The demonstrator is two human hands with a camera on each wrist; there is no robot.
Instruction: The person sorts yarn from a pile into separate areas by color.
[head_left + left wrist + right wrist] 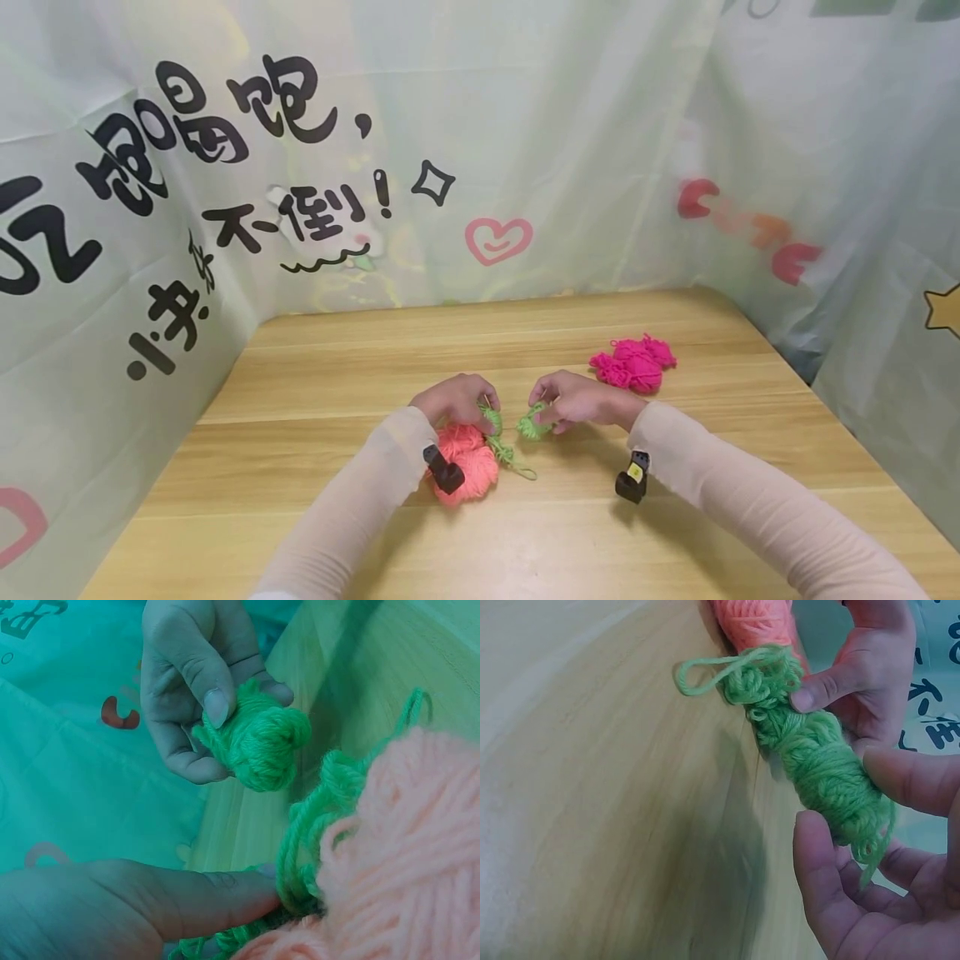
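In the head view, my right hand (pixel 581 400) pinches a small bundle of green yarn (pixel 532 423) above the wooden table. The right wrist view shows this bundle (pixel 832 780) between thumb and fingers. My left hand (pixel 453 398) holds looser green yarn (pixel 501 450), its thumb pressing on the strands in the left wrist view. One green loop trails onto the table. A coral yarn ball (pixel 474 479) lies just below the left hand and touches the looser green yarn. Whether one strand joins the two green parts, I cannot tell.
A magenta yarn bundle (pixel 636 367) lies on the table (pixel 337 358) behind the right hand. Printed cloth (pixel 585 192) hangs around the back and sides of the table. Each wrist carries a small black camera (pixel 633 477).
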